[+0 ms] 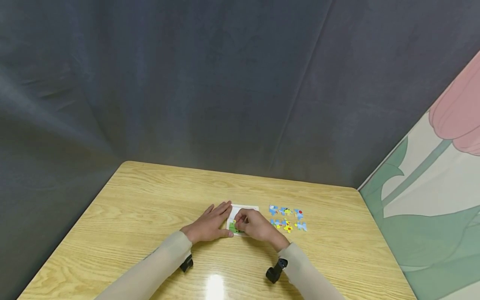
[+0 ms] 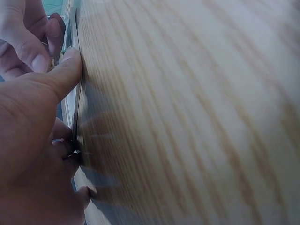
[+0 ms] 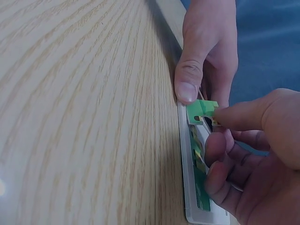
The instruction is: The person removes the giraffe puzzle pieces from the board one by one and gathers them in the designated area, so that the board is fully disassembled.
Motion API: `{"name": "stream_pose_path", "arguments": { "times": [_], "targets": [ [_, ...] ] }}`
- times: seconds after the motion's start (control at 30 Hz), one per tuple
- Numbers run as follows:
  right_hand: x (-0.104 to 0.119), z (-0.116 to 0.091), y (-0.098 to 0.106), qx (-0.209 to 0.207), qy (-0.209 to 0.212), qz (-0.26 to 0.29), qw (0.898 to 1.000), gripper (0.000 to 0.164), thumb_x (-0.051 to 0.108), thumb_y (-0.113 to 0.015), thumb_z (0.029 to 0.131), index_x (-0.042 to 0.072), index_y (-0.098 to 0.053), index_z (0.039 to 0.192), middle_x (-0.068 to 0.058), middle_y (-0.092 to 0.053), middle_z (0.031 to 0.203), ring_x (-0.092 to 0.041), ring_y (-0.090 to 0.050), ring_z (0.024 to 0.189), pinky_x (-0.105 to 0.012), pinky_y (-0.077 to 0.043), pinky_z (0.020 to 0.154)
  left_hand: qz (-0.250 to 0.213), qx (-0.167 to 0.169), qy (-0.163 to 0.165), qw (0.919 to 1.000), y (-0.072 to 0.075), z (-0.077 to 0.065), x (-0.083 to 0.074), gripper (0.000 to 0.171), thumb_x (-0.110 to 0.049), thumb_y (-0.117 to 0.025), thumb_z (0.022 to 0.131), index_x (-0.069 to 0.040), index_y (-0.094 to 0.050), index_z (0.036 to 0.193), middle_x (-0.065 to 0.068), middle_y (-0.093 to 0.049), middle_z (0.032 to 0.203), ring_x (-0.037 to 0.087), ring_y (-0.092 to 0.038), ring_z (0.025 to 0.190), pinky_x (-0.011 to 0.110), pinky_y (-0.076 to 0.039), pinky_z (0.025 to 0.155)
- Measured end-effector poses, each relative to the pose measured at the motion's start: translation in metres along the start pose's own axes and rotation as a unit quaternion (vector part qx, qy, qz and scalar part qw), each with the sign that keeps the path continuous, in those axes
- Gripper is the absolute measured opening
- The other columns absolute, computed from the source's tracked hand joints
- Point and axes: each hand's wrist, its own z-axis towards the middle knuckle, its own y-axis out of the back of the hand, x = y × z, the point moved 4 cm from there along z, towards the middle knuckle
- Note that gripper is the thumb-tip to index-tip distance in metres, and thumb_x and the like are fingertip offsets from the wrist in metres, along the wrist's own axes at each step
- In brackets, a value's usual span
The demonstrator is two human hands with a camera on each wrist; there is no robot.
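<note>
A white puzzle tray (image 1: 245,206) lies on the table between the hands, with green puzzle pieces (image 1: 232,228) along its near side. My left hand (image 1: 210,225) rests at the tray's left edge, fingers stretched out, its thumb at the near left corner. My right hand (image 1: 255,224) reaches over the tray and pinches a green puzzle piece (image 3: 199,110) between thumb and fingers. In the right wrist view that piece sits tilted above the tray, close by the left thumb (image 3: 187,91). The right hand covers much of the tray in the head view.
Several loose blue and yellow puzzle pieces (image 1: 287,226) lie in two rows to the right of the tray. The wooden table (image 1: 150,187) ends at a dark curtain (image 1: 225,83) behind, and a flowered panel (image 1: 431,233) stands on the right.
</note>
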Motion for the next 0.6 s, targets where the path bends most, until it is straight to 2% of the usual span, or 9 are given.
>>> {"name": "stream_pose_path", "arguments": {
  "times": [0.37,0.6],
  "targets": [
    [0.0006,0.001,0.0005,0.0,0.004,0.0,1.0,0.008,0.009,-0.064,0.105,0.008,-0.07,0.099,0.002,-0.064,0.085,-0.007,-0.053,0.071,-0.018,-0.043,0.058,-0.01,0.005,0.003,0.9999,-0.0038,0.0024,0.0042,0.093,-0.052,-0.065,0.104,-0.001,-0.022,0.169,0.012,-0.009,0.182,0.032,-0.012,0.17,0.061,-0.005,0.137],
    [0.0012,0.0005,0.0017,-0.001,0.007,0.005,1.0,0.008,0.01,-0.065,0.106,0.008,-0.07,0.099,0.001,-0.065,0.085,-0.007,-0.053,0.071,-0.019,-0.044,0.058,-0.007,0.004,0.002,1.0,-0.0004,0.0005,0.0007,0.091,-0.05,-0.065,0.105,0.001,-0.026,0.168,0.015,-0.013,0.181,0.035,-0.015,0.169,0.063,-0.008,0.136]
  ]
}}
